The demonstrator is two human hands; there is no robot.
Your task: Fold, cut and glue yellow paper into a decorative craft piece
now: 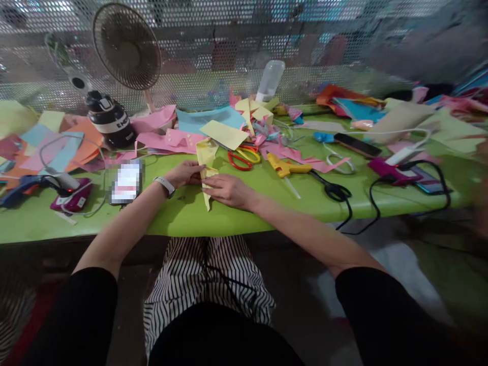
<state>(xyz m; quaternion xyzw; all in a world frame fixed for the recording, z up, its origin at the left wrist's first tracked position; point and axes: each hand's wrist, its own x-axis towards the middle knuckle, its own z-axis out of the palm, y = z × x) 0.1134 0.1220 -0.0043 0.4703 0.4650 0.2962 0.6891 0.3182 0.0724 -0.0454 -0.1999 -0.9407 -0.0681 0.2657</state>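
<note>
A folded strip of yellow paper (pixel 206 152) stands between my hands near the front of the green table (pixel 183 218). My left hand (pixel 186 173) grips its left edge, with the fingertips closed on it. From the right, my right hand (pixel 227 190) presses its fingers on the same paper, a little lower. Just behind the hands lie red-handled scissors (pixel 239 161) and yellow-handled scissors (pixel 249 153), close together. A flat pale yellow sheet (pixel 224 134) rests above the folded paper.
To the right are a yellow glue gun (pixel 287 165), black scissors (pixel 337 191), a dark phone (pixel 357 145) and a magenta power strip (pixel 394 172). A lit phone (pixel 127 181), black bottle (pixel 111 120) and fan (pixel 127 47) stand left. Coloured paper scraps line the back.
</note>
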